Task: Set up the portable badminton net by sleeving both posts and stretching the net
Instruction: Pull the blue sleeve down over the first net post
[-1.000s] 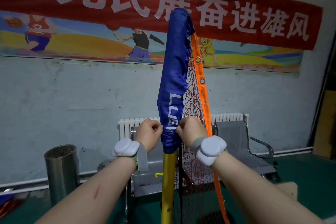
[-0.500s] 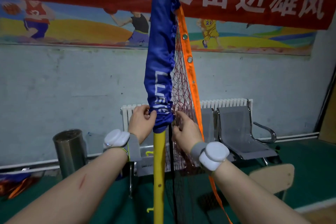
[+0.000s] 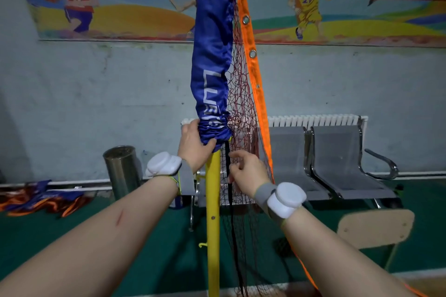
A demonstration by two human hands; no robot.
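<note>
A yellow post (image 3: 212, 212) stands upright in front of me. A blue sleeve (image 3: 212, 67) covers its upper part and is bunched at its lower end. The dark red net (image 3: 241, 103) hangs from the sleeve, with an orange band (image 3: 253, 67) running down its right side. My left hand (image 3: 193, 144) grips the bunched lower end of the sleeve around the post. Just below and to the right, my right hand (image 3: 246, 171) has curled fingers on the net's black edge strip beside the post. The post's top and foot are out of frame.
A metal bin (image 3: 121, 169) stands left of the post by the wall. Grey bench seats (image 3: 337, 159) and a white radiator (image 3: 313, 120) are behind the net. A wooden chair (image 3: 374, 226) is at the lower right. Blue and orange fabric (image 3: 41, 200) lies on the green floor at left.
My right hand has left the sleeve's lower end and dropped to the net's edge below it. The left hand still holds the sleeve. The view has tilted down and moved closer.
</note>
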